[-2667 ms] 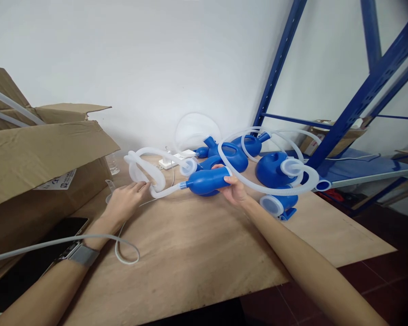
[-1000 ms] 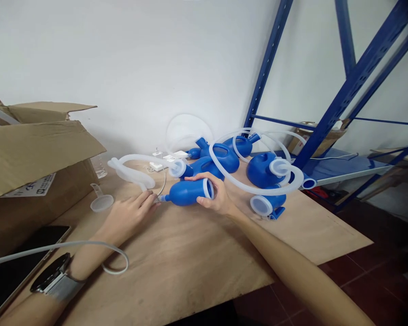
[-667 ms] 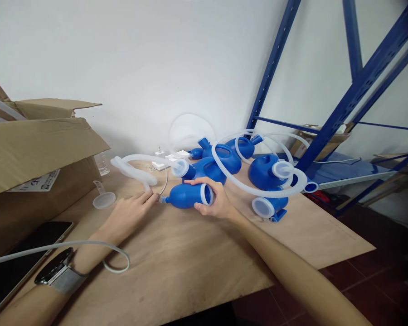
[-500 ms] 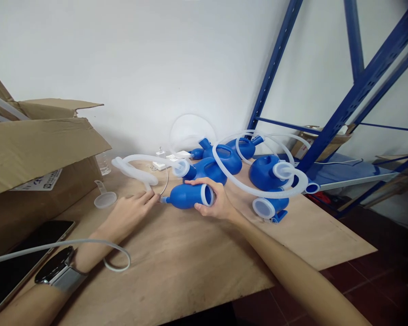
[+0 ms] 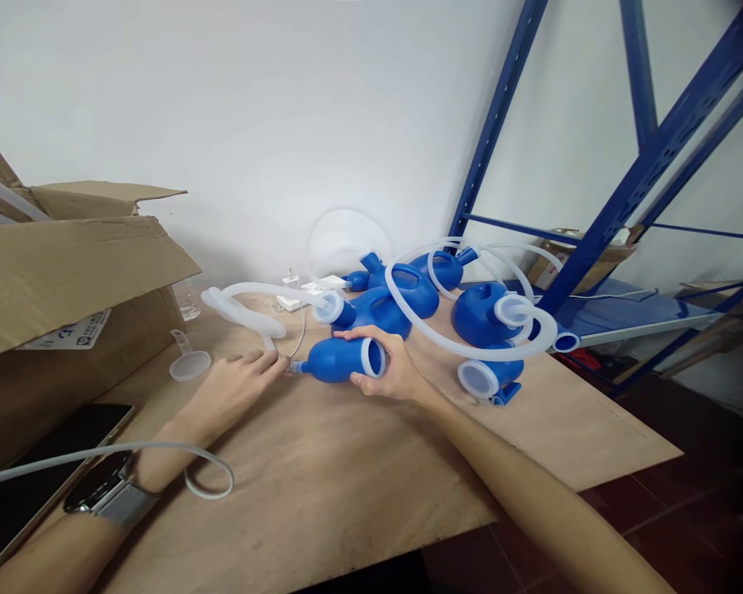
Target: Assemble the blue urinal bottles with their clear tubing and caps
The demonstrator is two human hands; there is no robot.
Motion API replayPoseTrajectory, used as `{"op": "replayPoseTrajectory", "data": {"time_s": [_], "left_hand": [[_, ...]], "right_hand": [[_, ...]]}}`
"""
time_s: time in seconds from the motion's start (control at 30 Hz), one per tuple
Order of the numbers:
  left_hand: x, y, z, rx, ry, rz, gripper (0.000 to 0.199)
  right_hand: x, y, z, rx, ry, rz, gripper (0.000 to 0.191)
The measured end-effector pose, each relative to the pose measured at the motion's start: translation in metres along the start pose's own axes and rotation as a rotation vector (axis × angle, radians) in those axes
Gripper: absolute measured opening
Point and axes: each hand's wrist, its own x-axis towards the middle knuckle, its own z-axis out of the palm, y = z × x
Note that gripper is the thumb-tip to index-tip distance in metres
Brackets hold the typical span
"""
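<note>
- Here's the blue metal shelving rack (image 5: 619,309), well beyond the right fingers and off to their right.
- Beneath both hands, the pale wooden table (image 5: 347,495).
- Open brown cardboard box (image 5: 80,272), left of the left fingers, walling off that side.
- Glossy blue plastic jugs (image 5: 480,313) crowd the space beyond the right fingers; the rightmost already has a ribbed hose in its white-rimmed mouth, looping over its neighbours and cluttering that side.
- Into the left fingers comes a translucent white plastic hose (image 5: 241,309), coiled just past them, its other stretch running to another jug's mouth.
- The right hand (image 5: 387,367) is clamped round a blue plastic bottle-shaped piece (image 5: 331,360), open white-rimmed end in the palm, neck towards the left fingers.
- The left hand (image 5: 238,384), fingers together, pinches that hose by the neck.
- Draped over the left wrist, a grey cable (image 5: 149,445), a possible snag.
- And between the hands, a small clear connector (image 5: 295,366) meets the neck: joined, it seems, though how firmly I can't tell.
</note>
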Motion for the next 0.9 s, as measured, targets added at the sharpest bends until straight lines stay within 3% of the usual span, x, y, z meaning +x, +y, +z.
{"op": "replayPoseTrajectory", "data": {"time_s": [0.3, 0.63, 0.9], "left_hand": [[0.001, 0.003, 0.000, -0.045, -0.041, 0.006, 0.019], [-0.004, -0.001, 0.016, 0.026, 0.206, 0.119, 0.031], [-0.005, 0.001, 0.017, 0.086, 0.376, 0.209, 0.036]], "right_hand": [[0.000, 0.000, 0.001, -0.012, -0.017, 0.001, 0.053], [0.001, -0.004, 0.001, -0.008, -0.030, 0.010, 0.052], [0.000, -0.006, 0.000, -0.053, -0.036, -0.041, 0.055]]}}
